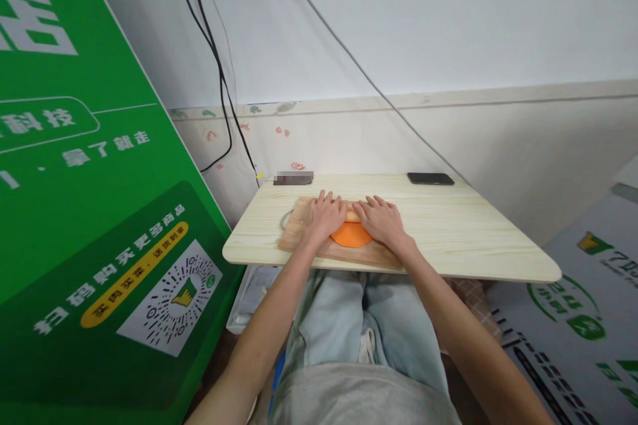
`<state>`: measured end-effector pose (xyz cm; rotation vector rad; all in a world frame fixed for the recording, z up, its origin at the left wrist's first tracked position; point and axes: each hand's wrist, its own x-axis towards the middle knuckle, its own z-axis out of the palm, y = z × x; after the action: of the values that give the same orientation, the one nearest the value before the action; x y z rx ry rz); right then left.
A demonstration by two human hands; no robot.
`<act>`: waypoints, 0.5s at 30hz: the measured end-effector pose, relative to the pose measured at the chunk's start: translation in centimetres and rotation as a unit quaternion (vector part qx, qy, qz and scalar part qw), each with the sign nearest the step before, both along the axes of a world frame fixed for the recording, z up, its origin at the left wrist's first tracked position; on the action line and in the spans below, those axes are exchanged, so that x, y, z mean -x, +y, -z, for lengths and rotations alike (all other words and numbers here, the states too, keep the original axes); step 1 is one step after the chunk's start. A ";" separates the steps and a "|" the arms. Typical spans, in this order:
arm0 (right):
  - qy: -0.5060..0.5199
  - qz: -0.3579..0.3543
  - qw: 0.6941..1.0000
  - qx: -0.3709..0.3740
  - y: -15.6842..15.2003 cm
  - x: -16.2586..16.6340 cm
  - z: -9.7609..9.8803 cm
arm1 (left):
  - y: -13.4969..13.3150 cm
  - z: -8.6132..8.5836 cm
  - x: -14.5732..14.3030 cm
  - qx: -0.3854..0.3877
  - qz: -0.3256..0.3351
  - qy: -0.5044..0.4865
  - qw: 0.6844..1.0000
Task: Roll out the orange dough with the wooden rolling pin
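While left hand [327, 216], right hand [381, 218] cover rolling pin [353, 215], grip spread, orange disc [351, 236] inside board [294, 238] edge; tabletop [468, 239] extends rightward.

Soft, cool indoor light falls fairly evenly, its source out of view. The pale wall [448, 20] is bright in the middle, with a diffuse gray shadow at lower right; beneath the tabletop [488, 239] it is dim. The flattened orange disc [351, 237] looks vivid but soft in detail. Wide-angle distortion stretches the green banner [60, 212] and right-hand sign [593, 279]. Mosaic blocks partly mask a dark object [294, 180] at the tabletop's back.
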<state>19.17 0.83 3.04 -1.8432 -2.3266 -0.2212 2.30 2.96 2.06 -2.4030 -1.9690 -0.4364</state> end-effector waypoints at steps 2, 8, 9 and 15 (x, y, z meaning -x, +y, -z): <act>-0.004 0.004 1.000 0.004 0.2 0.1 -0.3 | 0.2 -0.3 -0.1 0.006 -0.007 0.000 1.000; 0.032 -0.020 0.997 -0.061 -4.0 0.0 2.2 | -3.9 1.3 0.6 -0.049 0.021 -0.016 0.998; 0.041 -0.031 0.996 -0.072 -5.2 0.0 2.9 | -5.0 1.7 0.8 -0.060 0.028 -0.024 0.998; 0.076 -0.048 0.983 -0.162 -11.6 0.6 5.2 | -10.6 4.0 1.9 -0.117 0.042 -0.052 0.991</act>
<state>18.54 -10.79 -2.19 -1.5345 -2.1214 -0.4043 0.43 -7.61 -1.90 -2.3640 -1.7417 -0.7635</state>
